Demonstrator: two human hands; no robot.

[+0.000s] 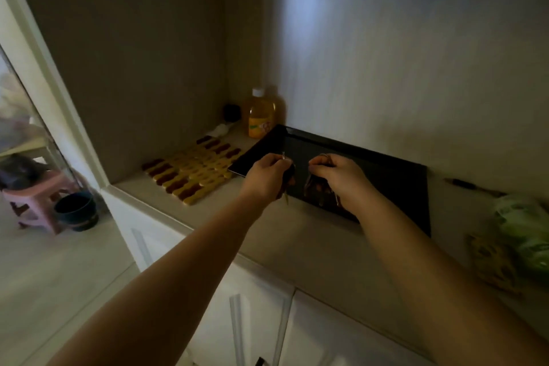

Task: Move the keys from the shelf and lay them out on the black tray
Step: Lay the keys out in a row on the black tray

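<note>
Each hand, left hand (pixel 266 174) and right hand (pixel 337 175), grips dangling keys (pixel 319 190) over the black tray (pixel 386 175).

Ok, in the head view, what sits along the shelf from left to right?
Brown-and-yellow woven mat → orange bottle → left hand holding keys → right hand holding keys over the black tray → green bag.

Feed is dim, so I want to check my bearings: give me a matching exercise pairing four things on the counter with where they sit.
Things:
1. black tray
2. yellow bottle
3. wooden trivet
4. green bag

Places:
A. back corner
B. far right edge
C. left of the tray
D. under both hands, against the wall

Pairs: 1-D, 2-A, 3-C, 4-B
</note>
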